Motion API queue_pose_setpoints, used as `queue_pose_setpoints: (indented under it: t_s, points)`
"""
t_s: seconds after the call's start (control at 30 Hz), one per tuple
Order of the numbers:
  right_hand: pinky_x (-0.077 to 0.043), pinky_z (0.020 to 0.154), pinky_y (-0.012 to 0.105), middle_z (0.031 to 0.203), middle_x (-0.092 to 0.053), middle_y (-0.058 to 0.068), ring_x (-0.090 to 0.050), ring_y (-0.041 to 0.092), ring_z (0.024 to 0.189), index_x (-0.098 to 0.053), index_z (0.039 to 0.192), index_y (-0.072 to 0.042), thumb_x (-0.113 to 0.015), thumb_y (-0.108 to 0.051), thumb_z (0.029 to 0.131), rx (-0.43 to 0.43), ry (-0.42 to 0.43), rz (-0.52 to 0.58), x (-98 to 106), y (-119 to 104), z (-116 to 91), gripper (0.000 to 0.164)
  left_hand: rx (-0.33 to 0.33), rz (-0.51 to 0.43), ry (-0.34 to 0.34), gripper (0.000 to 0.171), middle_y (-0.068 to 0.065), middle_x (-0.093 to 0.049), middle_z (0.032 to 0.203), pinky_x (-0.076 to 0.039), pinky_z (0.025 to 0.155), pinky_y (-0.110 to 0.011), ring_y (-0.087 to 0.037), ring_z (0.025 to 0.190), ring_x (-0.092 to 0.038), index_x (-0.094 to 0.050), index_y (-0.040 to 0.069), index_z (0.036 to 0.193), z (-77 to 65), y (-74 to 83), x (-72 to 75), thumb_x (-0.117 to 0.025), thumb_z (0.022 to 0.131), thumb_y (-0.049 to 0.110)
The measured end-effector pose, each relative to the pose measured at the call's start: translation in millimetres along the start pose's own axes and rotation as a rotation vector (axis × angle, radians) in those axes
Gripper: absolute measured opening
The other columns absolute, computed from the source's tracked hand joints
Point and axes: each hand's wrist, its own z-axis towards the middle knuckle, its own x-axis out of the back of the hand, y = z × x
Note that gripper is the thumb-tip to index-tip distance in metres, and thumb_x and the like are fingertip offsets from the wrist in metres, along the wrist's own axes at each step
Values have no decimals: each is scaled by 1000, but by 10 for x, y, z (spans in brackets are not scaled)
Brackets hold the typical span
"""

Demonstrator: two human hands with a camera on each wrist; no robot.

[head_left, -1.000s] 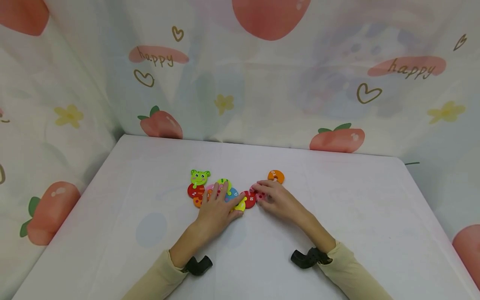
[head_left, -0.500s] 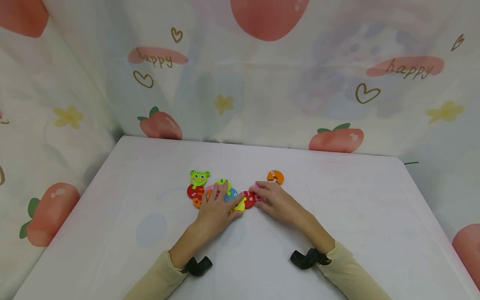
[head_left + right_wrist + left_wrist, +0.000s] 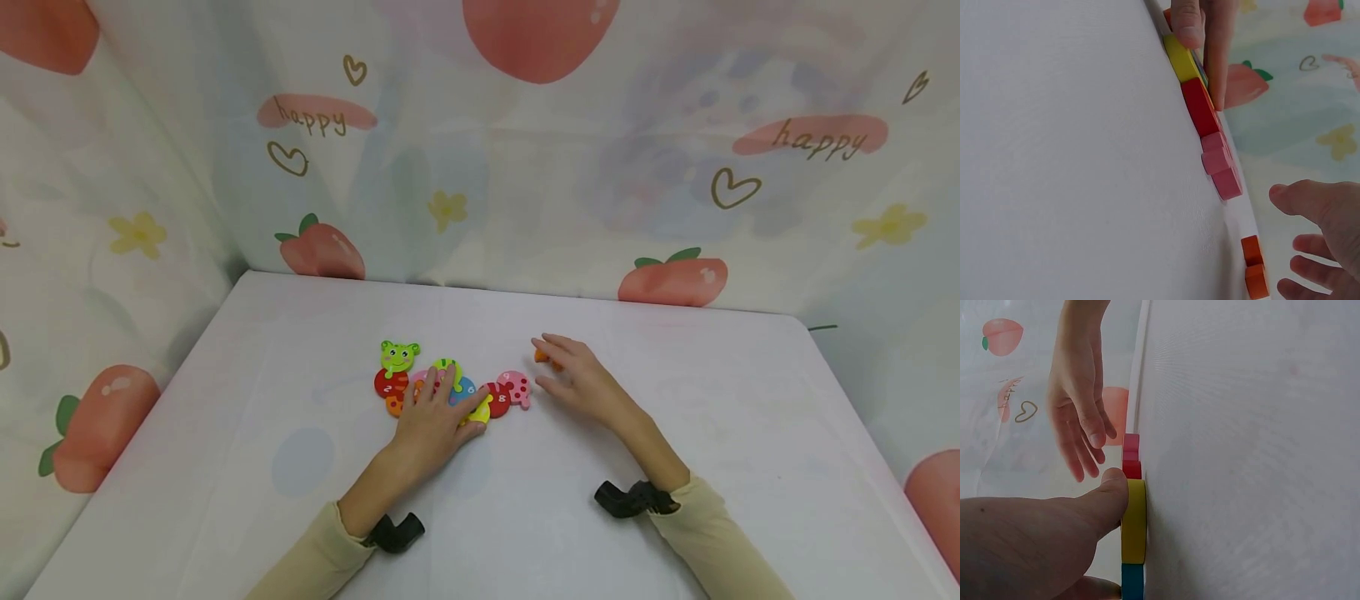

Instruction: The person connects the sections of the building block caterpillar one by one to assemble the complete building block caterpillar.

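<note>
A caterpillar number puzzle of colourful round pieces lies on the table, its green head piece (image 3: 397, 357) at the left. Across the middle pieces rests my left hand (image 3: 429, 421), fingers spread; its thumb touches the yellow piece (image 3: 1135, 522). Right of that, the red piece numbered 8 (image 3: 496, 402) adjoins the pink spotted piece (image 3: 515, 386) at the row's end. My right hand (image 3: 588, 383) holds nothing and hovers with parted fingers over the orange piece (image 3: 541, 356), partly hiding it. In the right wrist view the orange piece (image 3: 1257, 281) lies apart from the pink one.
A white-covered table (image 3: 517, 517) spreads around the puzzle, with its far edge behind it. A printed curtain (image 3: 525, 183) with peaches and hearts hangs at the back and sides. Each wrist wears a black camera mount (image 3: 397, 533).
My right hand has let go of the pink piece and moved right and away from me to the orange piece. The pink piece now sits against the red one. My left hand stays put.
</note>
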Motion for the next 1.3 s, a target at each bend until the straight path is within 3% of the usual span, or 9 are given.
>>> queue_pose_setpoints:
  t_s: [0.3,0.5,0.8,0.93,1.07,1.3]
  points:
    - [-43,105,58,149,-42,19,-39,41,135,-47,143,-8,-70,-16,88,-27,-3,14,7,75,18,60,8,-12,-6,59,-16,-27,158,-23,115,-66,-42,147,-22,-41,40,145,0,2,5,-57,91,54]
    - [-36,108,63,157,-31,19,-24,44,144,-46,144,-6,-68,-19,89,-48,-117,-96,-9,113,-12,60,8,-50,-13,58,-17,-27,158,-23,114,-67,-43,147,-21,-43,38,145,0,11,20,-59,91,52]
    - [-45,105,53,147,-43,22,-44,41,132,-53,138,-4,-66,-9,89,-15,-156,-170,38,102,-31,51,3,-77,-2,59,-19,-26,158,-22,113,-69,-45,146,-20,-43,37,145,26,18,-2,-60,91,49]
    - [-52,96,52,138,-51,20,-53,40,121,-61,130,-7,-67,-7,89,-51,-161,-194,104,97,-57,41,6,-83,-22,59,-18,-25,159,-20,114,-69,-45,147,-18,-41,37,146,104,44,-19,-59,91,49]
    - [-51,97,53,139,-53,19,-53,42,122,-67,122,-5,-66,-4,89,-84,-165,-182,186,113,-73,33,12,-77,-50,60,-18,-22,160,-17,115,-68,-44,148,-16,-38,38,147,242,109,-11,-57,92,50]
    - [-44,104,52,135,-58,21,-52,39,129,-55,132,3,-65,-2,89,-72,-219,-93,260,178,-78,44,5,-58,-60,59,-17,-20,161,-15,117,-66,-43,149,-15,-38,39,147,500,232,16,-56,93,51]
